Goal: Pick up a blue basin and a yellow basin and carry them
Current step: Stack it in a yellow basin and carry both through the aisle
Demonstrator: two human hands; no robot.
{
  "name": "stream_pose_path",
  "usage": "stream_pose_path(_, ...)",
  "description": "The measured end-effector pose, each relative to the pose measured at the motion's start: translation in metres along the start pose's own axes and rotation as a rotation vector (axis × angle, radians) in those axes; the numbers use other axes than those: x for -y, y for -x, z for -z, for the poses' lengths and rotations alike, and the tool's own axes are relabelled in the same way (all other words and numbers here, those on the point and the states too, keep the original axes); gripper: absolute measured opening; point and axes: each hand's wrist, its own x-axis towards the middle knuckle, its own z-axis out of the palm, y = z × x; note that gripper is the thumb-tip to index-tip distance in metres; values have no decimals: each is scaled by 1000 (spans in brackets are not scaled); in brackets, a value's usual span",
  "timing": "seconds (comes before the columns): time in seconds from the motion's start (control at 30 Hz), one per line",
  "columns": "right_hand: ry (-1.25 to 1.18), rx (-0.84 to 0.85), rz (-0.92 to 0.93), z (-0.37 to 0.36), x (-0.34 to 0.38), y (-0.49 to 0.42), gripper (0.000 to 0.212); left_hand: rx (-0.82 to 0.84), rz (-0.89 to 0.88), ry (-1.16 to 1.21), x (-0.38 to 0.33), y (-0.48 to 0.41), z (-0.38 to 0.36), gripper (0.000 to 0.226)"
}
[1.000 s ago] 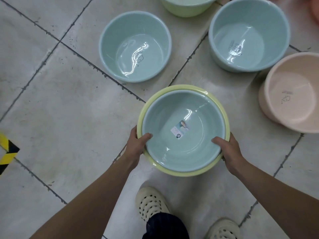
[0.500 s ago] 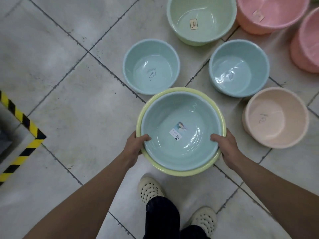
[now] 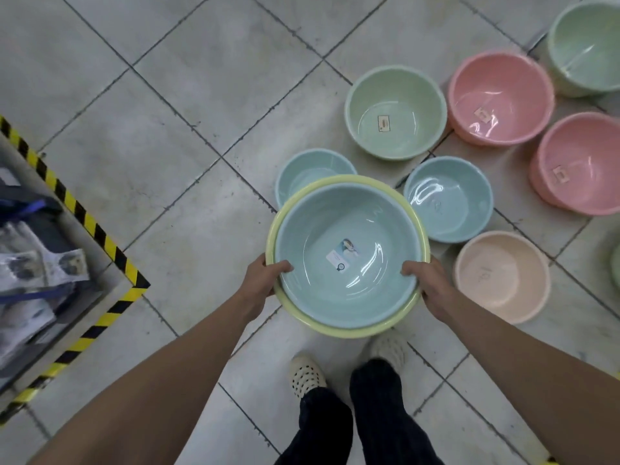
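Left hand (image 3: pixel 265 280) and right hand (image 3: pixel 433 287) grip both rims; blue basin (image 3: pixel 349 236) hides most of yellow basin (image 3: pixel 339 331).

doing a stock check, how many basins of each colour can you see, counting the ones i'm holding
blue basins: 3
yellow basin: 1
green basins: 2
pink basins: 2
peach basin: 1
total: 9
green sliver at right edge not counted

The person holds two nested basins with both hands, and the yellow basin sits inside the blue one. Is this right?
Not quite. The head view shows the nesting the other way round: the blue basin sits inside the yellow basin. The left hand and the right hand do grip the pair at the rims.
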Motion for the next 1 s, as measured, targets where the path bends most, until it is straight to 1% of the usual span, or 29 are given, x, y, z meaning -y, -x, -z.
stream_pose_path(0.13,36,18,-6,-9,41,-24,47,-15,4,-4,-40,-15,-3,37)
stream_pose_path(0.33,148,114,8,-22,90,-84,40,-74,27,17,-83,-77,-17,34)
stream_pose_path(0.43,195,129,-6,-32,104,-120,41,-98,18,38,-97,-111,-21,31)
stream_pose_path(0.47,198,132,-19,-37,108,-133,38,-105,17,47,-101,-122,-21,31)
stream_pose_path(0.53,190,133,-28,-48,112,-158,33,-116,10,44,-108,-147,-20,34)
stream_pose_path(0.67,168,111,-44,-72,110,-206,32,-139,14,11,-115,-194,-16,36)
stream_pose_path(0.77,148,101,-58,-88,99,-245,41,-116,16,-31,-115,-231,-9,33)
stream_pose_path(0.87,107,82,-76,-104,86,-279,44,-97,24,-77,-109,-271,-4,35)
stream_pose_path(1.0,55,85,-87,-118,71,-314,60,-117,38,-75,-96,-314,-4,35)
